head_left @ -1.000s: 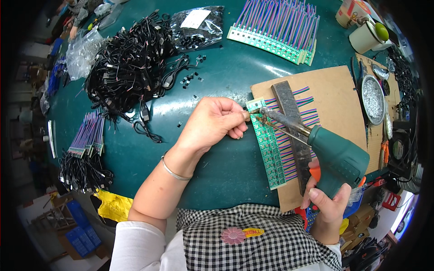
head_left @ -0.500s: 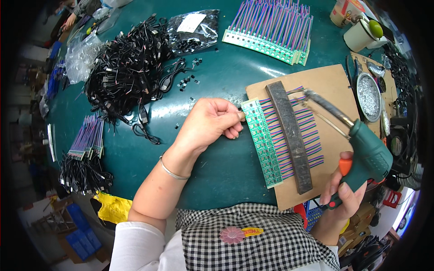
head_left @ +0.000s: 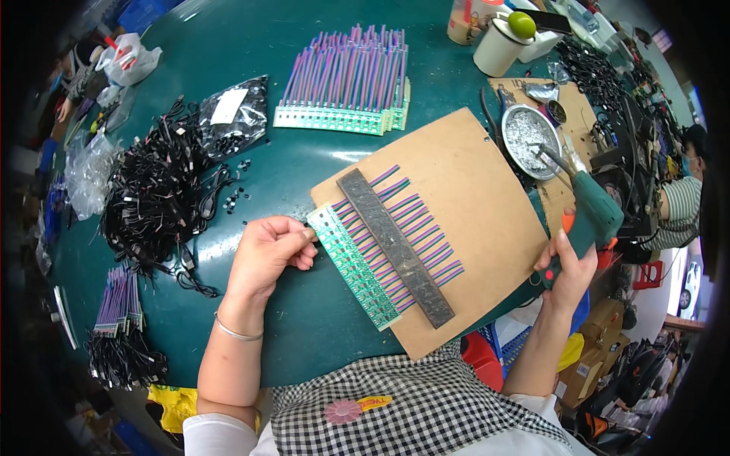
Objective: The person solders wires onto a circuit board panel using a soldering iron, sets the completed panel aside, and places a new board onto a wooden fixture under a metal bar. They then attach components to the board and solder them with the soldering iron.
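My left hand [head_left: 275,254] is closed in a pinch at the far left corner of a green circuit board panel [head_left: 354,267]; a small dark component [head_left: 307,225] shows at its fingertips. Striped wires [head_left: 433,235] run from the panel across a brown board [head_left: 471,197], held down by a dark metal bar [head_left: 395,248]. With my right hand [head_left: 569,266] I grip a green soldering gun [head_left: 597,209] by its handle. Its tip is over a round metal bowl [head_left: 511,156] of silvery bits, reaching into it.
Beyond the board lies a stack of wired circuit panels [head_left: 334,118]. To the left are a heap of black cables [head_left: 152,197], a bag of black parts [head_left: 247,114] and loose small components [head_left: 234,199]. A white mug [head_left: 498,49] stands far right. Another person's striped sleeve [head_left: 680,213] shows at right.
The soldering gun has moved from the wires at the panel's far end to the metal bowl. My view has shifted right. My left hand stays at the panel's corner.
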`<move>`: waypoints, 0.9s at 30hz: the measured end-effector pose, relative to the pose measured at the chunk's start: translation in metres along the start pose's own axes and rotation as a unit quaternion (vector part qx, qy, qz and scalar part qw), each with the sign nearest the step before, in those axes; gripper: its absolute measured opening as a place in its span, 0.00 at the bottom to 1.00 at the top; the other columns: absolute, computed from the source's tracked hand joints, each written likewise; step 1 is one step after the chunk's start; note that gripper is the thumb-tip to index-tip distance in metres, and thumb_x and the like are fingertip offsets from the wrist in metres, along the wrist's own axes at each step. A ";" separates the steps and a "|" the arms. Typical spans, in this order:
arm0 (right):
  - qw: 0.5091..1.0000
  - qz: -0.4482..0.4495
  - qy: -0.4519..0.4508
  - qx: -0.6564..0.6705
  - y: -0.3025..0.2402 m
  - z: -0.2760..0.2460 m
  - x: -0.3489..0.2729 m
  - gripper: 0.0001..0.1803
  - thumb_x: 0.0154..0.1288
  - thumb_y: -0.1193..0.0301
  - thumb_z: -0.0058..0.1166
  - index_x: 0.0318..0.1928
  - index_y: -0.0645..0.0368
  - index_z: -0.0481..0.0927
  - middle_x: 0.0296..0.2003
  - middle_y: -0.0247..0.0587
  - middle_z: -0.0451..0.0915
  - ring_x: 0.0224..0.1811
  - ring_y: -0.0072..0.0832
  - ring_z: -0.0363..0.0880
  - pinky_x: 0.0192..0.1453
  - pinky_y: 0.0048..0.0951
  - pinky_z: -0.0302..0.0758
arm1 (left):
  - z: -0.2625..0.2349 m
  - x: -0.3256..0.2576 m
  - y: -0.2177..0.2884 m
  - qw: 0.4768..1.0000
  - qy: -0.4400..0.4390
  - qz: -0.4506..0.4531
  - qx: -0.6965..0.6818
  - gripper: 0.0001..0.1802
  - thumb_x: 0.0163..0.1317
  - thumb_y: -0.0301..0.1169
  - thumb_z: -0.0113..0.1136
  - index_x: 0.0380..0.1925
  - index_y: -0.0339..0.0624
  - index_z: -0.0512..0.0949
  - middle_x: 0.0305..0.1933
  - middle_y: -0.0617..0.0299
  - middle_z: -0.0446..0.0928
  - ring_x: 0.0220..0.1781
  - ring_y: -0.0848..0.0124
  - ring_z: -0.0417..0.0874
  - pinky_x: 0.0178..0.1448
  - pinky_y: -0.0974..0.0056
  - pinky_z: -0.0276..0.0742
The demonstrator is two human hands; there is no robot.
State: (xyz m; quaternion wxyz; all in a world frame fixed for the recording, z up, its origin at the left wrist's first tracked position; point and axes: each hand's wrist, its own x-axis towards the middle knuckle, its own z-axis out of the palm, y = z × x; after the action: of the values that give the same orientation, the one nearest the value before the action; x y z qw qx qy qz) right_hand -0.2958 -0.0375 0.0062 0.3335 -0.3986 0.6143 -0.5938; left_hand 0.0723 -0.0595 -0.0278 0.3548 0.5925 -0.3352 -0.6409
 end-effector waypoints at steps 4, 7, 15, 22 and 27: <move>0.999 -0.011 -0.009 0.051 -0.017 0.001 -0.013 0.23 0.59 0.76 0.49 0.54 0.71 0.63 0.16 0.36 0.67 0.12 0.22 0.67 0.17 0.20 0.66 | 0.003 0.000 0.004 1.000 -0.012 0.009 -0.008 0.06 0.58 0.26 0.56 0.27 0.32 0.77 0.23 0.59 0.78 0.19 0.76 0.77 0.25 0.74 0.76; 0.994 -0.020 -0.062 0.084 -0.024 0.005 -0.022 0.27 0.58 0.74 0.50 0.56 0.75 0.59 0.18 0.37 0.66 0.12 0.21 0.67 0.14 0.18 0.66 | -0.004 -0.002 0.006 0.998 -0.047 -0.018 -0.036 0.08 0.59 0.26 0.57 0.34 0.30 0.78 0.26 0.56 0.80 0.24 0.74 0.81 0.31 0.73 0.80; 0.978 -0.017 -0.176 0.106 -0.027 0.027 -0.043 0.34 0.57 0.65 0.55 0.56 0.77 0.57 0.17 0.35 0.64 0.09 0.19 0.65 0.11 0.15 0.63 | -0.063 -0.046 0.007 0.970 0.152 0.120 0.145 0.06 0.58 0.23 0.58 0.35 0.32 0.78 0.28 0.61 0.79 0.25 0.78 0.78 0.32 0.74 0.77; 0.960 0.025 -0.249 0.127 -0.030 0.054 -0.061 0.35 0.54 0.65 0.58 0.54 0.76 0.58 0.14 0.35 0.64 0.08 0.21 0.65 0.10 0.18 0.65 | -0.080 -0.070 -0.018 0.900 0.264 0.154 0.310 0.05 0.51 0.20 0.63 0.30 0.34 0.80 0.25 0.66 0.77 0.26 0.82 0.74 0.29 0.75 0.71; 0.949 0.068 -0.284 0.119 -0.033 0.063 -0.068 0.36 0.51 0.67 0.60 0.54 0.75 0.58 0.14 0.37 0.66 0.08 0.23 0.66 0.11 0.20 0.68 | -0.071 -0.061 -0.021 0.862 0.285 0.169 0.384 0.10 0.42 0.21 0.68 0.27 0.36 0.80 0.24 0.64 0.75 0.23 0.79 0.70 0.29 0.72 0.68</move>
State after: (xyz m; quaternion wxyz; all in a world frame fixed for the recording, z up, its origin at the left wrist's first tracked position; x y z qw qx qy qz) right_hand -0.2058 -0.0055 0.0304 0.5786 -0.4656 0.4445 -0.5009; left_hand 0.1443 0.0028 -0.0186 0.2823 0.7728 -0.5341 -0.1944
